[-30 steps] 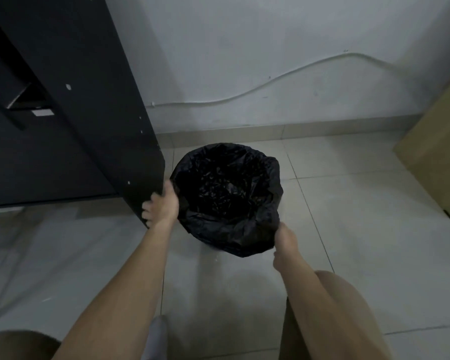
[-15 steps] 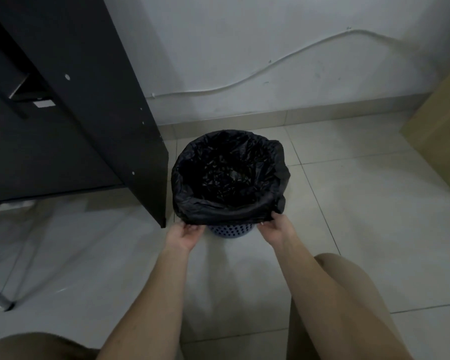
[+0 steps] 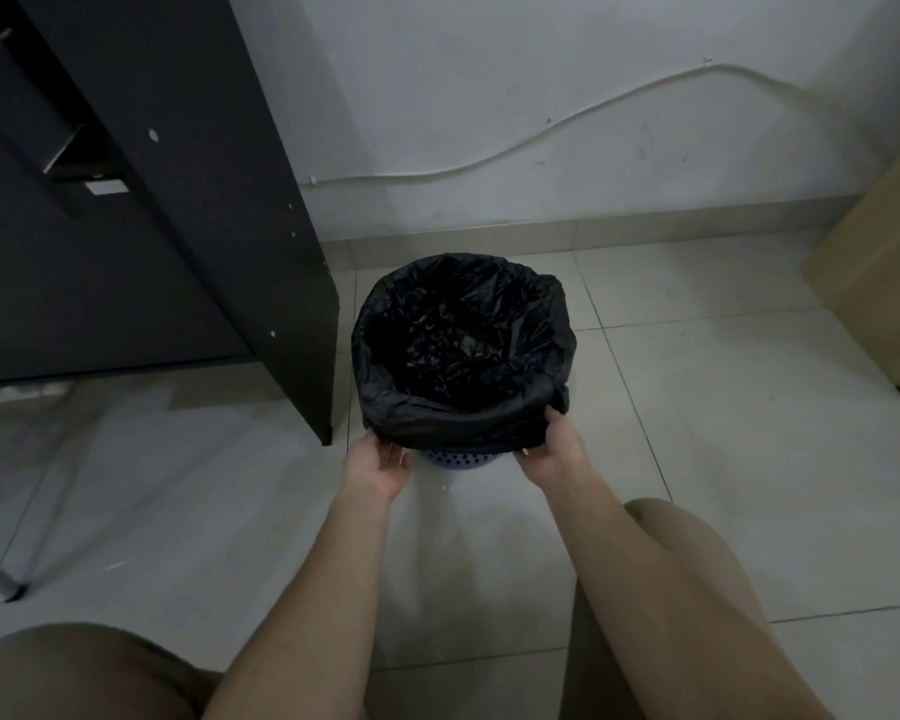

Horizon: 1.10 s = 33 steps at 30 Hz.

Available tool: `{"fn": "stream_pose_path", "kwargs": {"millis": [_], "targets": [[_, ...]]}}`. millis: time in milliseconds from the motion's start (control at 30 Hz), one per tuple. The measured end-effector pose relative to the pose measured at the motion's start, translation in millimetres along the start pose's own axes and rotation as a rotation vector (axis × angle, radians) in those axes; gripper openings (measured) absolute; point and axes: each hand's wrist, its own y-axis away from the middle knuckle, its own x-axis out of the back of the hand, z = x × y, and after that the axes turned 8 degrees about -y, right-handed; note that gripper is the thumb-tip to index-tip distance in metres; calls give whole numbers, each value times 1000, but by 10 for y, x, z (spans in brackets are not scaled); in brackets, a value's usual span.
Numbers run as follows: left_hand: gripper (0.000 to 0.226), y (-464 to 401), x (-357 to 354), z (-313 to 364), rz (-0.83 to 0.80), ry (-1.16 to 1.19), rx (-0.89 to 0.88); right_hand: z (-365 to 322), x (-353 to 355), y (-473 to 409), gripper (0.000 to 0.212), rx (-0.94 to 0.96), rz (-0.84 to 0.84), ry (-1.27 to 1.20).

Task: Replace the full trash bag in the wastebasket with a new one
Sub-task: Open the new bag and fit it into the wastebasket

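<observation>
Crouching over the blue perforated wastebasket (image 3: 458, 459) on the tiled floor (image 3: 723, 407), beside the black desk panel (image 3: 281, 304), I pinch the black trash bag (image 3: 463, 350) where its folded-over hem drapes the near rim: left hand (image 3: 380, 462) loosely curled under it, right hand (image 3: 552, 449) closed on the edge. I judge this the fitting step; next I tug the overhang down evenly.

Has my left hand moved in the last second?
Yes. The left hand has dropped from the side of the bag beside the dark cabinet panel to the near edge of the black trash bag, below the panel's bottom corner.
</observation>
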Motion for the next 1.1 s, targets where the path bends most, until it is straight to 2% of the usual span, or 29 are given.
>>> {"fn": "stream_pose_path", "kwargs": {"millis": [67, 133, 200, 300, 433, 533, 667, 767, 833, 933, 1100], "targets": [[38, 85, -25, -44, 62, -103, -60, 58, 2, 182, 48, -11, 16, 54], [46, 166, -55, -133, 241, -191, -162, 163, 43, 332, 56, 26, 138, 73], [36, 250, -117, -254, 375, -219, -278, 282, 100, 414, 52, 67, 237, 82], [23, 366, -240, -369, 243, -226, -244, 398, 56, 439, 39, 3, 155, 110], [23, 302, -331, -249, 97, -182, -129, 377, -149, 310, 39, -32, 61, 92], [21, 187, -367, -202, 42, -147, -90, 392, -253, 202, 39, -56, 25, 65], [10, 115, -334, -198, 34, -83, -42, 418, -248, 147, 37, -41, 65, 65], [22, 121, -220, -247, -13, 48, 12, 417, -84, 111, 36, -63, 49, 19], [30, 147, -153, -266, -60, 129, 51, 417, 27, 104, 31, -103, -18, -30], [23, 164, -162, -279, -100, 147, 49, 421, 15, 143, 27, -109, -87, -135], [23, 206, -218, -274, -165, 219, 14, 428, -139, 195, 20, -16, -63, -151]]}}
